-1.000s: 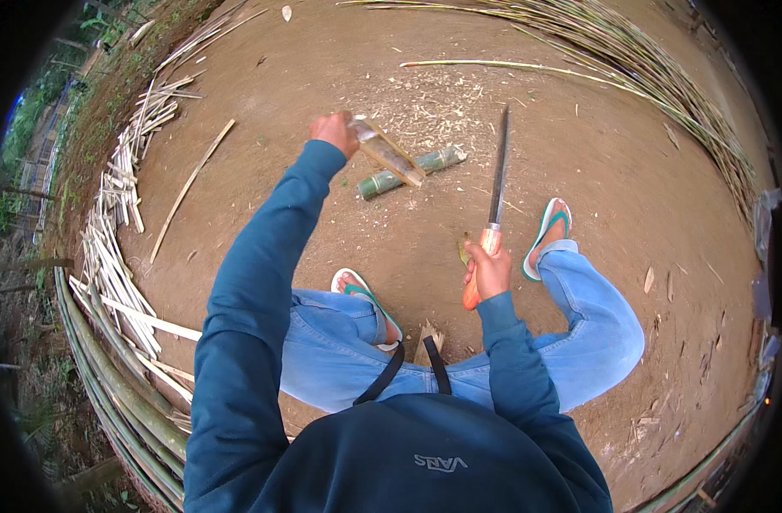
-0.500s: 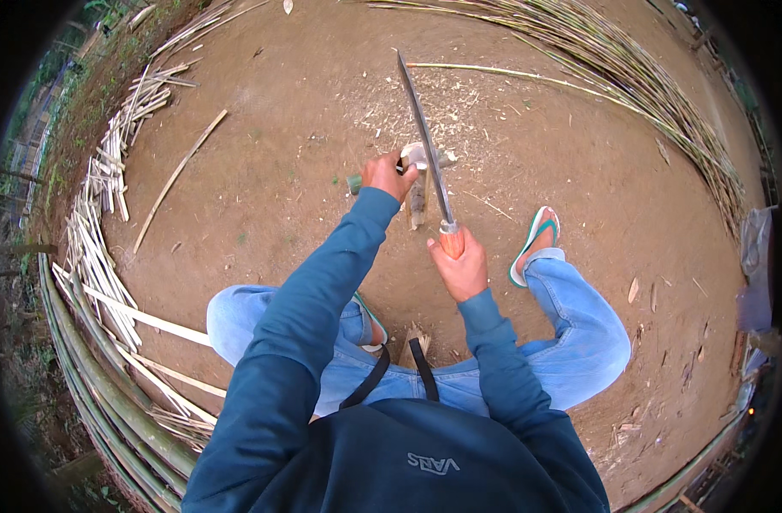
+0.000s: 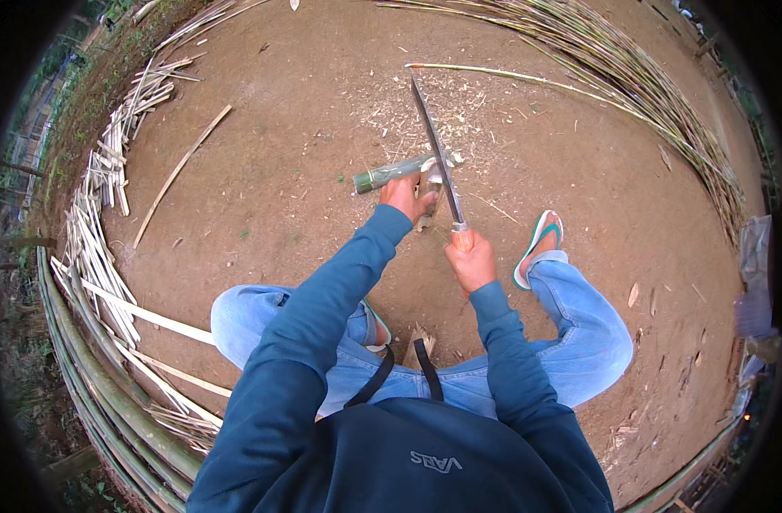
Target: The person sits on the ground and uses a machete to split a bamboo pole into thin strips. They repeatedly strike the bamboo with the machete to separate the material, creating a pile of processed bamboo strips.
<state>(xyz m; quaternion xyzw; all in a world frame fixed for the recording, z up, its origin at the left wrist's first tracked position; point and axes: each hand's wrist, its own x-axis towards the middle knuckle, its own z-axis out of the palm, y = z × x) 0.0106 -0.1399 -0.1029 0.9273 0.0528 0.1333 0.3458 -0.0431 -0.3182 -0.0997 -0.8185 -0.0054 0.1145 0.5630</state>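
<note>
A long machete (image 3: 434,141) points away from me, its blade slanting slightly left toward the tip. My right hand (image 3: 473,263) is closed around its orange-brown wooden handle (image 3: 463,240). Left of the blade, my left hand (image 3: 403,196) has its fingers around a short pale bamboo piece (image 3: 432,178), partly hidden by the hand and blurred. Just beyond my left knuckles a green bamboo section (image 3: 381,176) lies crosswise on the ground, its right end reaching toward the blade. How the short piece and this section touch, I cannot tell.
Pale wood shavings (image 3: 446,107) are scattered on the dirt ahead. Bundled thin bamboo stalks (image 3: 630,81) lie at the far right, with one stick (image 3: 511,74) sticking out left. Split strips (image 3: 92,248) and long green poles (image 3: 109,376) line the left. My sandalled foot (image 3: 540,244) rests at right.
My left hand has come nearer and to the right, with the short bamboo piece lower. More of the green section shows. The machete and right hand have shifted slightly right and nearer.
</note>
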